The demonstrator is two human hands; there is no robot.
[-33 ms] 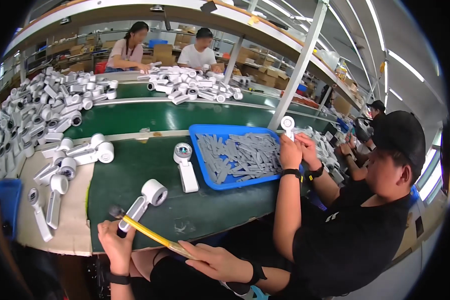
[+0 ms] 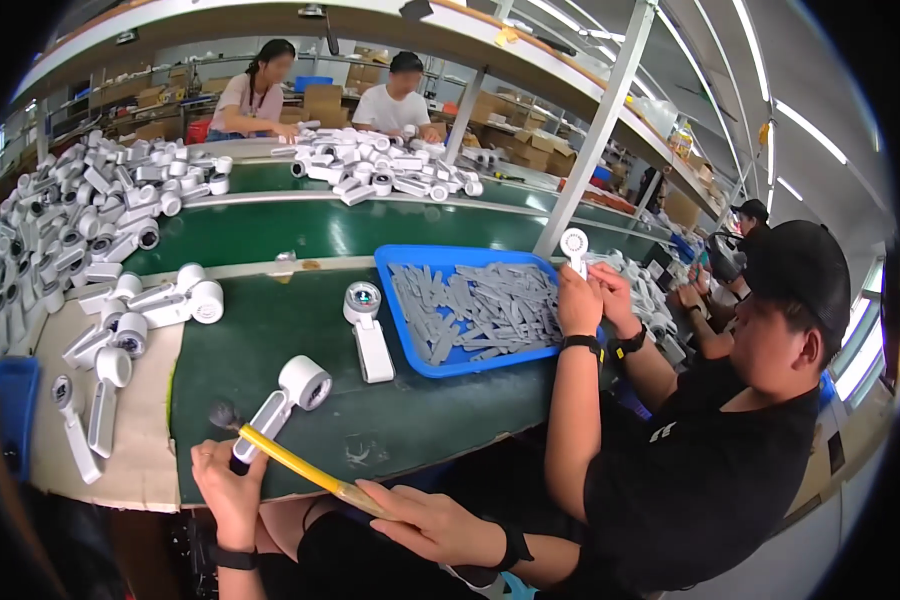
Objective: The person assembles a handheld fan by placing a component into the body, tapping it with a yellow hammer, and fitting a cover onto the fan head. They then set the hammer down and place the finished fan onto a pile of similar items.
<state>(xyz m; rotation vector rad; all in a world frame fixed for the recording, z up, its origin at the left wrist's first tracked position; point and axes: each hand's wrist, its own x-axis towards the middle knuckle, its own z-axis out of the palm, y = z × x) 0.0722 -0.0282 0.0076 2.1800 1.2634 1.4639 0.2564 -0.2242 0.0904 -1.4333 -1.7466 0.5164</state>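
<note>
My left hand (image 2: 228, 490) is closed around the handle end of a white handheld fan (image 2: 305, 383), which lies on the green mat at the table's near edge. Its round head points away to the right. In my right hand (image 2: 440, 522) is a hammer (image 2: 290, 460) with a yellow handle, gripped near the handle's end. The hammer's dark head hangs over the fan's handle, close to my left fingers. Whether it touches the fan I cannot tell. Another handheld fan (image 2: 372, 348) lies a little farther off, apart from both hands.
A blue tray (image 2: 410, 366) of grey strips (image 2: 480, 310) stands right of centre. Several fans (image 2: 105, 395) lie on cardboard at left, beside a large heap (image 2: 80, 215). A co-worker (image 2: 750, 420) sits at right, holding a fan. A metal post (image 2: 595, 140) rises behind the tray.
</note>
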